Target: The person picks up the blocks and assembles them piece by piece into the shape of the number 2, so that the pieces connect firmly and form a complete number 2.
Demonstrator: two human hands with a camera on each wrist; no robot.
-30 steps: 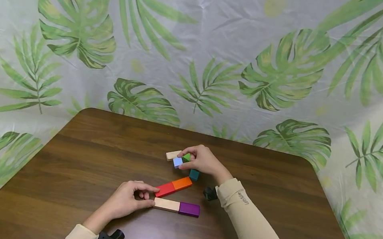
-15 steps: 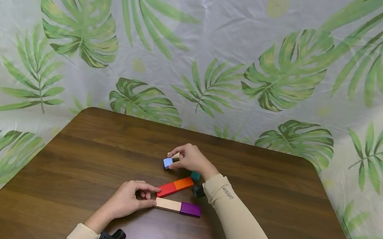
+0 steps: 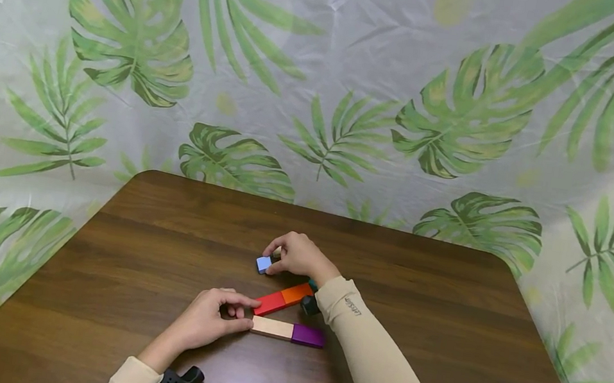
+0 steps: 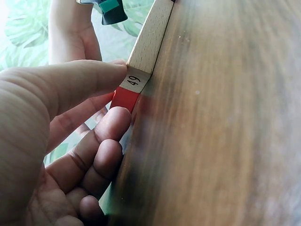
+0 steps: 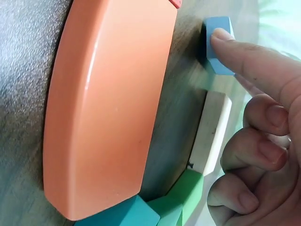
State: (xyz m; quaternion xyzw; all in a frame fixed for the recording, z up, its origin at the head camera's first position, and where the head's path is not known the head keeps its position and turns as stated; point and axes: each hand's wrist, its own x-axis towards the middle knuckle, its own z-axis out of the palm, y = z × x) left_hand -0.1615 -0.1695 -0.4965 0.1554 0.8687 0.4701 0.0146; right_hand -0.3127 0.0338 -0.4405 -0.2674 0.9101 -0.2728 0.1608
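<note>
My right hand [image 3: 298,256] pinches a light-blue block [image 3: 262,264] between thumb and index finger, close over the table. The right wrist view shows the thumb on that blue block's [image 5: 220,67] side, the other fingers curled loosely. At the near left, my left hand [image 3: 209,314] touches two block ends. Its thumb is at a natural wood block [image 3: 273,327] marked 49, its index finger at a red block [image 3: 270,304]. An orange block [image 3: 297,294] continues the red one; a purple block [image 3: 308,336] continues the wood one.
Beneath the right hand, the right wrist view shows another natural wood block [image 5: 207,132], a green block [image 5: 189,188] and a teal block [image 5: 122,214], mostly hidden in the head view. A dark wood table [image 3: 163,224] meets a leaf-printed cloth [image 3: 359,62] behind.
My right hand has moved left and a little nearer with the blue block, now covering the far wood and green blocks. My left hand stays at the same block ends.
</note>
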